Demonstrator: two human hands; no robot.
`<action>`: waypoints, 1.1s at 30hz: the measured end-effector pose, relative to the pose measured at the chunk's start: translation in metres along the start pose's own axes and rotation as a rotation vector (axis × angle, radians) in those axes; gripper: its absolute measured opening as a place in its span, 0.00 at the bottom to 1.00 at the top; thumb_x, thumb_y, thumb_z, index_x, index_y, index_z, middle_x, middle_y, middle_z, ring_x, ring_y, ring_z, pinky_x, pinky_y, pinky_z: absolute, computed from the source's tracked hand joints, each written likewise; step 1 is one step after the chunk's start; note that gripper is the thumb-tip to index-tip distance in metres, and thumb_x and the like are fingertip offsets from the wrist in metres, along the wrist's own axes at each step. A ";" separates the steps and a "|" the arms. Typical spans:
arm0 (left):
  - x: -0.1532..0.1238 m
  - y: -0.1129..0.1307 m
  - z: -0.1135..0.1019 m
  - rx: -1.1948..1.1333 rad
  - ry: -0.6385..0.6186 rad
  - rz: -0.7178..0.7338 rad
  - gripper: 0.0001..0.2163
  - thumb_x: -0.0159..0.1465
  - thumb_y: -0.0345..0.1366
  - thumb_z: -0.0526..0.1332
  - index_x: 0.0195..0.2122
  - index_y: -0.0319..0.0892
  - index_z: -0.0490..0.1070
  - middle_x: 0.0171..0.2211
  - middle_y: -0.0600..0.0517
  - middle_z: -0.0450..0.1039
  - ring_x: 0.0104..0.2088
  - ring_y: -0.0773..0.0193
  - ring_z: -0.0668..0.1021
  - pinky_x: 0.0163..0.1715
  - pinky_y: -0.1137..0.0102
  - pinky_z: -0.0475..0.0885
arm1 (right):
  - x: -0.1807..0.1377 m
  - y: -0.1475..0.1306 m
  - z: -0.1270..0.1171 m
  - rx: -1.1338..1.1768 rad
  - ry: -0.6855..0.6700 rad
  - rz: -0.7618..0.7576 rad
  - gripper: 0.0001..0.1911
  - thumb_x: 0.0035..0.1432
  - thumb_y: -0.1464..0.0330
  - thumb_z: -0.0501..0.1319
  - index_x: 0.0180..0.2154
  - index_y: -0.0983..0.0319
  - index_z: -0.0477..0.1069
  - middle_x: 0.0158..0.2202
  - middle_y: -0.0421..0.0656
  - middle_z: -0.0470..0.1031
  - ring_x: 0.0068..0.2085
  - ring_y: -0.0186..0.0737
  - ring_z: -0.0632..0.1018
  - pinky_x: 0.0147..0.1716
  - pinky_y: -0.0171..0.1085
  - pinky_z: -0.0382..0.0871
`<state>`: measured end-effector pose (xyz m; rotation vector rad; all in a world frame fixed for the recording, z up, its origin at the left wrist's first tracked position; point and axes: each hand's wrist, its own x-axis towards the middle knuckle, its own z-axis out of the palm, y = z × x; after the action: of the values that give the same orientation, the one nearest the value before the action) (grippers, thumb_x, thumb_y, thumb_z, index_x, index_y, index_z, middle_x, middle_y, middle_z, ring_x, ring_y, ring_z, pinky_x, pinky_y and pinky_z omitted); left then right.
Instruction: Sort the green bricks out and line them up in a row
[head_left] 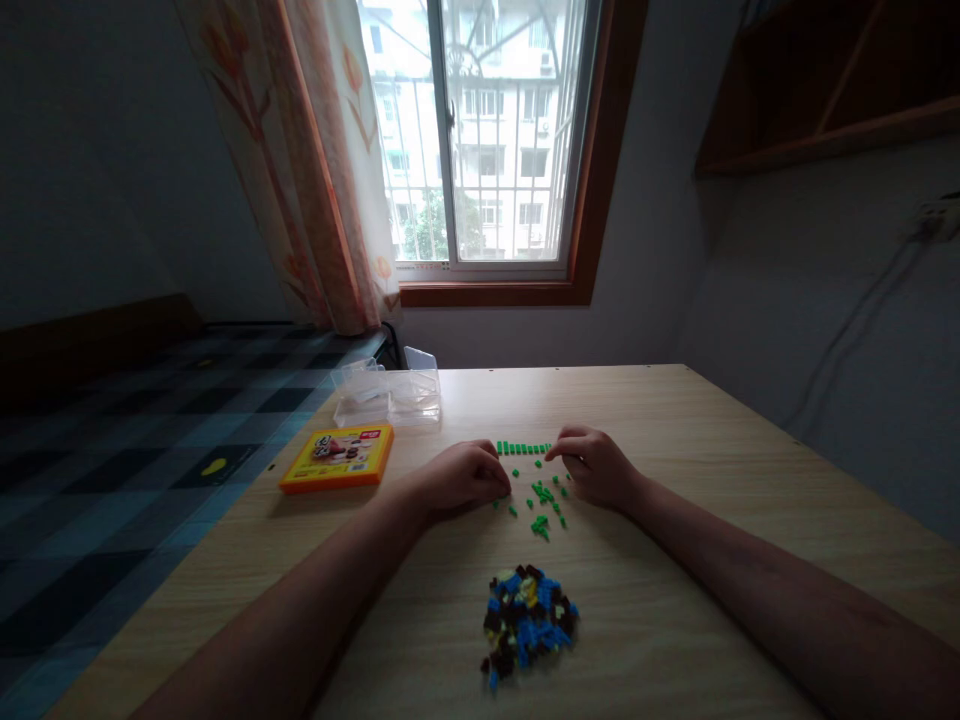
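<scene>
Going by the head view, the green bits are where it's at: a neat row of green bricks (524,450) runs left to right on the table (420,620), with loose green pieces (541,493) scattered on the near side of it, between the two hands. The right hand (596,468) has its index finger stretched out to the right end of the row with the other fingers folded in; it looks like it's touching the end brick, but I can't tell if anything's pinched. The left hand (474,474) rests at the left edge of the scatter, fingers curled and bunched together, tips down by the tabletop, and I honestly can't see whether a piece is between them. For lining these up, I'd nudge each brick with one light fingertip, straight along the row, since pieces that small would probably skid or twist if you shove. Using the left end as your reference should help keep it straight. I'd keep both wrists clear of the scatter too, and leave the mixed pile (540,632) of blue, dark and yellow pieces nearer the body alone so colours don't mingle. Yellow box (337,458) and clear plastic trays (390,400) sit off left, well out of the way.
</scene>
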<state>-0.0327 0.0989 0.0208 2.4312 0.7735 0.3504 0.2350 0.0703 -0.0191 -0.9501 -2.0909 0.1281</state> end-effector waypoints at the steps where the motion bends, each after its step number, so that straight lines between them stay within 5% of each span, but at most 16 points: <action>1: 0.000 0.000 0.000 0.007 0.002 -0.003 0.07 0.59 0.35 0.65 0.37 0.45 0.82 0.38 0.50 0.71 0.36 0.65 0.76 0.40 0.72 0.70 | 0.000 0.000 0.000 -0.001 0.001 0.002 0.19 0.51 0.82 0.53 0.31 0.61 0.80 0.30 0.42 0.75 0.32 0.35 0.74 0.34 0.33 0.66; 19: 0.002 0.003 0.005 0.053 0.165 -0.103 0.07 0.60 0.34 0.61 0.35 0.41 0.78 0.37 0.50 0.73 0.32 0.65 0.74 0.35 0.71 0.70 | 0.001 -0.003 -0.002 0.005 -0.008 0.042 0.19 0.51 0.83 0.53 0.30 0.60 0.80 0.30 0.42 0.75 0.33 0.36 0.74 0.35 0.34 0.65; 33: 0.001 0.005 0.007 0.045 0.153 -0.089 0.06 0.58 0.35 0.63 0.33 0.42 0.79 0.37 0.50 0.73 0.30 0.66 0.74 0.33 0.72 0.70 | -0.001 -0.001 0.000 0.002 0.000 0.037 0.18 0.51 0.82 0.53 0.30 0.61 0.79 0.30 0.42 0.75 0.32 0.35 0.74 0.35 0.34 0.65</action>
<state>-0.0266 0.0931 0.0187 2.4229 0.9625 0.4938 0.2344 0.0689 -0.0190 -0.9882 -2.0732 0.1486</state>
